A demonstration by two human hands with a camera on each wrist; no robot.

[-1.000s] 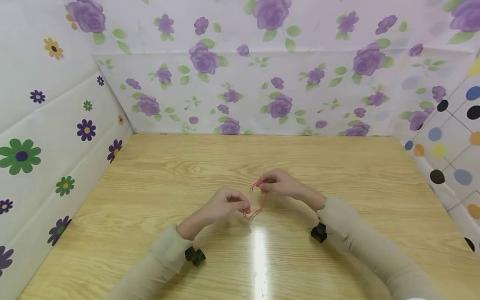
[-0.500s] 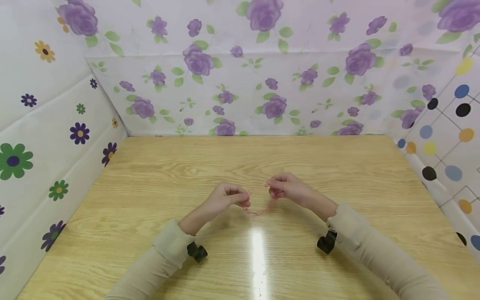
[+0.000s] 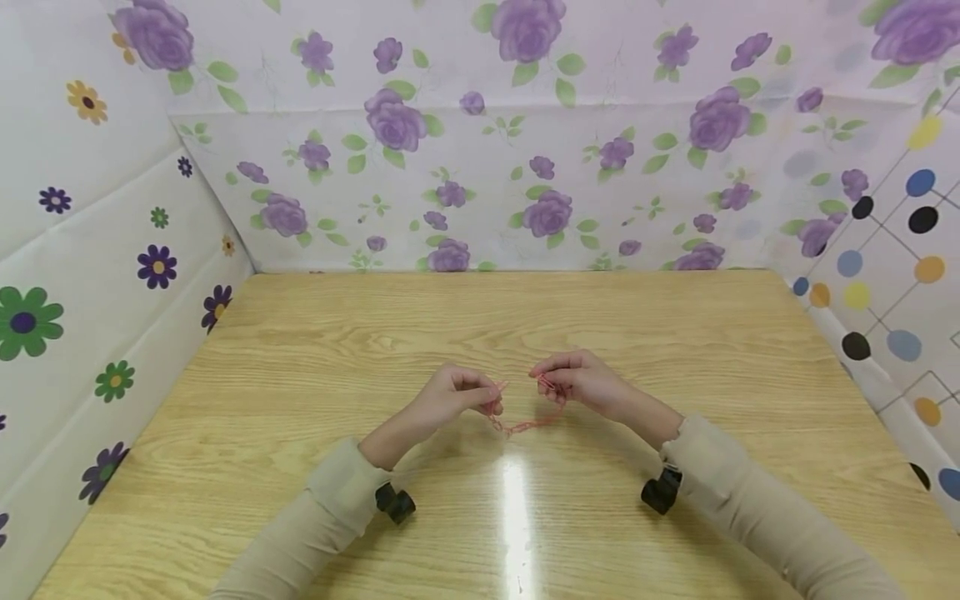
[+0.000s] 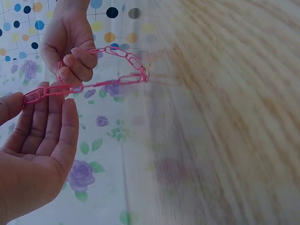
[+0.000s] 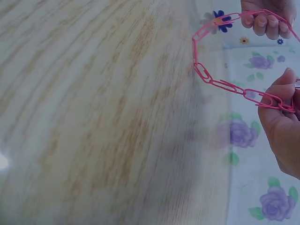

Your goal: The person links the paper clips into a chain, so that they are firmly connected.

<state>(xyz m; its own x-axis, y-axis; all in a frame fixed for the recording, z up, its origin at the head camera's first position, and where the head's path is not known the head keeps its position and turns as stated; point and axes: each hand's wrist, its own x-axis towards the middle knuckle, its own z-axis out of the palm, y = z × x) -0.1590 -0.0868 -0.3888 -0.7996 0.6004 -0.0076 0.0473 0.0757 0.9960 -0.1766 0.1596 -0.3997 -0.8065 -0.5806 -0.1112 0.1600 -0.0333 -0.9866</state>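
A chain of linked pink paper clips (image 3: 534,424) hangs in a sagging loop between the two hands, its lowest part close over the table. My left hand (image 3: 459,392) pinches one end between thumb and fingers; in the left wrist view that end clip lies across the fingers of the left hand (image 4: 44,136). The other end is held by my right hand (image 3: 588,385), some clips bunched at its fingertips. In the right wrist view the linked paper clips (image 5: 226,86) curve from the right hand (image 5: 281,124) up to the left hand (image 5: 267,21). The fingers partly hide both ends.
A wood-grain table (image 3: 360,325) spreads under both hands, with a bright light reflection near its front. Flower-printed sheeting (image 3: 465,192) rises at the back and left, dotted sheeting (image 3: 892,317) at the right. Each wrist carries a small black camera (image 3: 395,503).
The right hand has moved slightly right and down, and the gap between the hands has widened. The paper-clip chain has spread wider, with clips gathered at the right fingertips. The left hand has risen a little.
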